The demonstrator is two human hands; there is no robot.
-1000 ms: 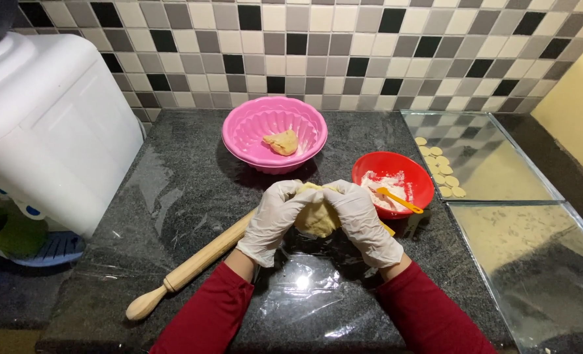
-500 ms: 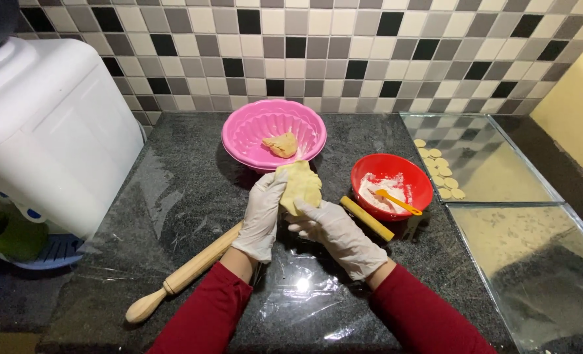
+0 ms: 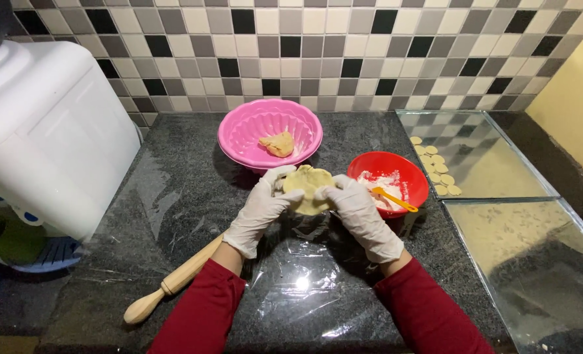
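At nine o'clock a white appliance (image 3: pixel 42 131) stood at the edge of the dark stone tabletop (image 3: pixel 173 183), and at seven o'clock a wooden rolling pin (image 3: pixel 173 280) lay slanted, its far end hidden under the left forearm. The left hand (image 3: pixel 260 211), in a white glove, had its grip closed on the left edge of a flattened disc of pale dough (image 3: pixel 308 187), held up just above a sheet of clear plastic film (image 3: pixel 298 288) near the middle of the tabletop. At twelve o'clock a pink fluted bowl (image 3: pixel 270 131) held a smaller lump of dough (image 3: pixel 277 143). The right hand (image 3: pixel 360 213), also gloved, gripped the disc's right edge. To shape the disc well, I judged both grips should press evenly, turning the dough a little at a time so the rim stayed unbroken and of one thickness. At two o'clock a red bowl (image 3: pixel 388 172) held flour and an orange spoon (image 3: pixel 390 198); beyond it small cut rounds (image 3: pixel 434 167) lay on a glass sheet (image 3: pixel 495 170).
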